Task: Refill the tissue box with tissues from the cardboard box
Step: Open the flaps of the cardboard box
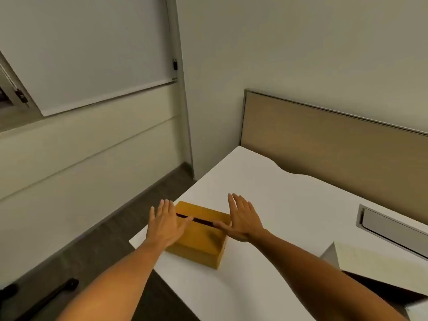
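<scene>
A yellow wooden tissue box with a dark slot in its lid sits near the left corner of the white desk. No tissue shows in the slot. My left hand hovers flat over the box's left end, fingers straight, thumb over the slot. My right hand is flat at the box's right end, thumb reaching over the lid. Both hands hold nothing. At the lower right edge a light cardboard box with an open flap and dark inside is partly cut off; its contents are hidden.
A tan partition panel stands along the desk's far side. A grey cable hatch is set into the desktop at right. Left of the desk lies dark floor, with a black chair part at the lower left and a wall with a roller blind.
</scene>
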